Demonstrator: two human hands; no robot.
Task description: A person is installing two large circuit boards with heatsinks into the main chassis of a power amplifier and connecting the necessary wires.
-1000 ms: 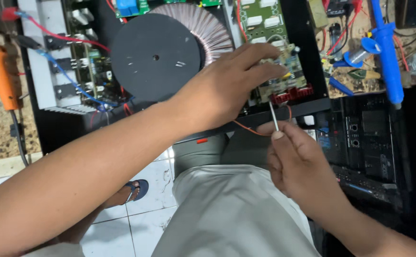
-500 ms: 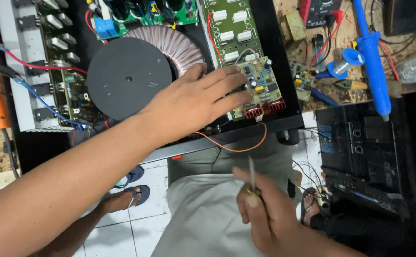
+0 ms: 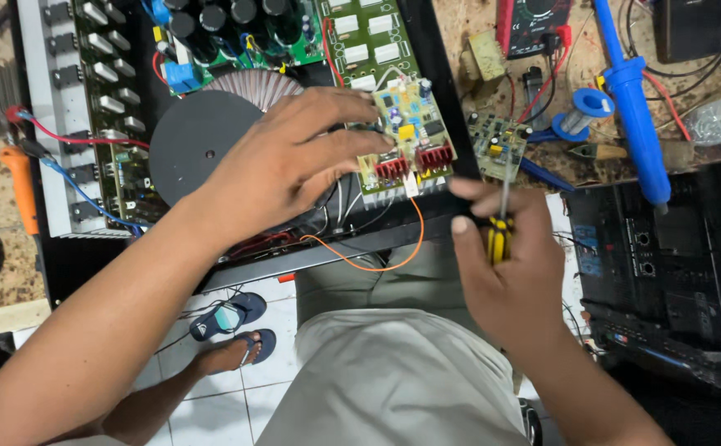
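Observation:
My left hand (image 3: 282, 161) rests on the open black amplifier chassis (image 3: 426, 58), fingers spread over the wires beside a small yellow circuit board (image 3: 406, 124) with red parts. The round black toroidal transformer (image 3: 191, 144) lies just left of that hand. My right hand (image 3: 509, 264) is closed around a screwdriver with a yellow and black handle (image 3: 499, 235), its shaft pointing up toward the chassis front edge. An orange wire (image 3: 368, 263) loops out below the board.
A blue soldering iron (image 3: 633, 99), a solder spool (image 3: 591, 106), a small loose green board (image 3: 499, 144) and a red multimeter (image 3: 534, 25) lie on the bench at right. A black device (image 3: 666, 272) sits lower right. An orange-handled tool (image 3: 20, 186) lies at left.
My right hand rose from my lap to the chassis front edge with the screwdriver. My left hand stayed on the chassis by the yellow board. The camera moved closer.

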